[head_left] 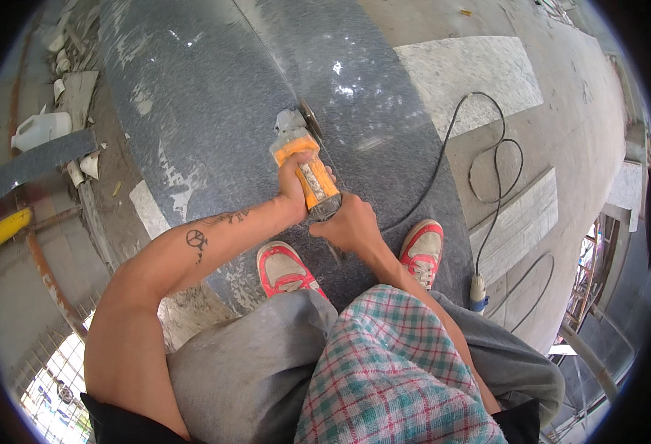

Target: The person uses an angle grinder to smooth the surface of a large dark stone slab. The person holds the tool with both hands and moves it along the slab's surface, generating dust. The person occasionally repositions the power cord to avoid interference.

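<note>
Both of my hands hold an orange angle grinder (310,172) with a grey head. My left hand (293,185) wraps round its orange body just behind the head. Behind it, my right hand (353,224) grips the rear end. The thin cutting disc (310,118) stands on edge at the right of the head, over a dark grey stone slab (222,111). A straight line runs along the slab from the disc toward the far edge. Whether the disc is sunk into the stone cannot be made out.
A black cord (444,148) loops over the slab and floor to a blue-and-white connector (478,294). Pale slabs (481,78) lie at the right. A white jug (42,131) and rubble stand at the left. My shoes (421,251) rest on the dark slab.
</note>
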A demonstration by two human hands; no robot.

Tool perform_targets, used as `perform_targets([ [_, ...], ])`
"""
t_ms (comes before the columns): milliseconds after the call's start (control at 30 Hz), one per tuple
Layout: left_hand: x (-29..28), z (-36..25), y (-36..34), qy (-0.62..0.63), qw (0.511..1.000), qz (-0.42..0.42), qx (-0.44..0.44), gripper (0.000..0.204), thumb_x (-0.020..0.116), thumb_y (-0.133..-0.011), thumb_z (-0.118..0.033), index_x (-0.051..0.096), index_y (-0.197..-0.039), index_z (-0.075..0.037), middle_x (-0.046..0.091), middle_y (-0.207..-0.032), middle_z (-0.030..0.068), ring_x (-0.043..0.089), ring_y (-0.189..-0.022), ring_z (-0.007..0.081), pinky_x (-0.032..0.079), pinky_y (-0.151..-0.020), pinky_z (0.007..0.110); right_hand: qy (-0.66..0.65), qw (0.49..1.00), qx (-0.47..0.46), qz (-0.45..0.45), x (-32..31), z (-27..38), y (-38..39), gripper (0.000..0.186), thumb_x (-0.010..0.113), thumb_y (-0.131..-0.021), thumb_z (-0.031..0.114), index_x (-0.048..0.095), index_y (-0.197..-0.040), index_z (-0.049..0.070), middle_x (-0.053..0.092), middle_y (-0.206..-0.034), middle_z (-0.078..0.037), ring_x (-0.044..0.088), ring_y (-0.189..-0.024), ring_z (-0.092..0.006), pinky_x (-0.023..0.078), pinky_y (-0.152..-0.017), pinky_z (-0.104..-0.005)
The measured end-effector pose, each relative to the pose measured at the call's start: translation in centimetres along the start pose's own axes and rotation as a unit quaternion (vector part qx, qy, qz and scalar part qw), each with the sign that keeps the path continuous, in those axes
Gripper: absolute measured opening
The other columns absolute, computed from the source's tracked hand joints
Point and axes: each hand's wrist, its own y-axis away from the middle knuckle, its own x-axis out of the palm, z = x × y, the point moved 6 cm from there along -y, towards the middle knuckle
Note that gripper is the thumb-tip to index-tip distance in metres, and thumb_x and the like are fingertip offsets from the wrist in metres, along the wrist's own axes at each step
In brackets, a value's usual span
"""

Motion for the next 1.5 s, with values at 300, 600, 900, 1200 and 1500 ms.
perform_targets([
  [300, 0.2, -0.8, -0.1, 0.001, 1.000, -0.010, -0.008, 0.038, 0.059, -0.076, -0.034, 0.049, -0.102, -0.007, 0.057, -0.078, 0.0120, 0.060, -0.070, 0.0252, 0.052, -0.066, 0.041, 0.016, 0.999, 0.028, 0.013, -0.5, 1.0, -0.3, 0.055, 0.078, -0.056, 0.034, 0.064, -0.091, -0.006, 0.068, -0.084, -0.023, 0.068, -0.081, -0.0375, 0.054, -0.076, -0.0414],
  [600, -0.1, 1.1, 1.0, -0.008, 1.000, -0.001, -0.009, 0.040, 0.059, -0.076, -0.035, 0.049, -0.103, -0.008, 0.058, -0.078, 0.0121, 0.061, -0.071, 0.0259, 0.053, -0.067, 0.041, 0.008, 1.000, 0.015, -0.001, -0.5, 0.2, 1.7, 0.056, 0.077, -0.055, 0.034, 0.064, -0.092, -0.005, 0.068, -0.082, -0.022, 0.068, -0.081, -0.0352, 0.053, -0.075, -0.0403],
  [900, -0.3, 1.3, 1.0, -0.001, 1.000, -0.004, -0.015, 0.038, 0.059, -0.075, -0.035, 0.050, -0.098, -0.007, 0.057, -0.076, 0.0117, 0.060, -0.071, 0.0255, 0.052, -0.066, 0.041, 0.016, 1.000, 0.022, 0.010, 0.0, -0.5, 1.5, 0.056, 0.077, -0.056, 0.034, 0.064, -0.095, -0.004, 0.068, -0.082, -0.021, 0.068, -0.081, -0.0347, 0.053, -0.075, -0.0403],
  [1200, 0.0, 0.5, 0.4, 0.001, 1.000, -0.024, -0.010, 0.037, 0.058, -0.074, -0.035, 0.051, -0.096, -0.007, 0.056, -0.078, 0.0111, 0.059, -0.072, 0.0256, 0.051, -0.068, 0.041, -0.004, 1.000, 0.022, 0.013, -0.3, 0.0, 0.7, 0.058, 0.079, -0.055, 0.034, 0.063, -0.093, -0.006, 0.068, -0.085, -0.024, 0.068, -0.083, -0.0372, 0.054, -0.076, -0.0418],
  [1500, 0.2, 1.7, 1.7, -0.031, 0.999, -0.009, 0.006, 0.040, 0.059, -0.075, -0.034, 0.049, -0.103, -0.007, 0.057, -0.078, 0.0117, 0.061, -0.071, 0.0256, 0.052, -0.067, 0.041, 0.009, 1.000, 0.023, 0.012, -0.1, -1.1, 2.1, 0.058, 0.077, -0.055, 0.034, 0.063, -0.096, -0.004, 0.068, -0.084, -0.022, 0.068, -0.081, -0.0347, 0.053, -0.076, -0.0396],
])
